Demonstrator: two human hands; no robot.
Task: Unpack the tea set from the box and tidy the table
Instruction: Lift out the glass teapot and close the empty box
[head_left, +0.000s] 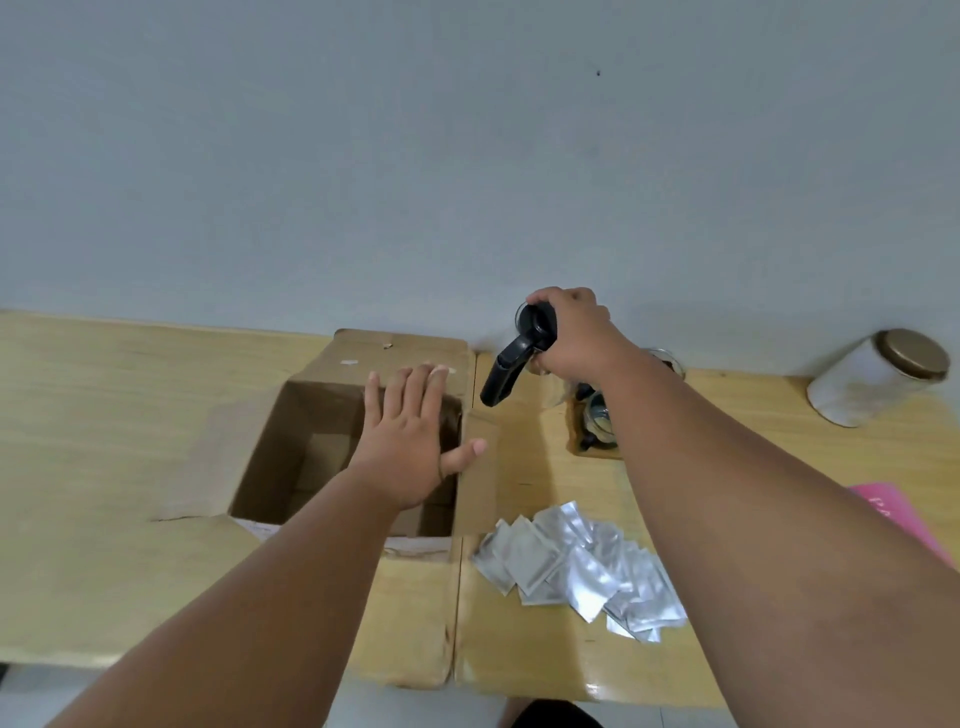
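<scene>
Right hand (576, 332) wraps the teapot (536, 323) at its black lid, fingers curled over the top. Teapot is just right of the box's (291, 447) far corner, near the wall. Can't tell if its base touches the table (104, 415). Glass body is mostly hidden behind my hand. Black handle (501, 376) is the long axis: it runs from the lid down-left, free end pointing at the box's right flap. Left hand (410, 441) is flat, fingers straight and spread, palm down over the box opening, holding nothing. Foil sachets (576, 566) are piled beside my right forearm.
</scene>
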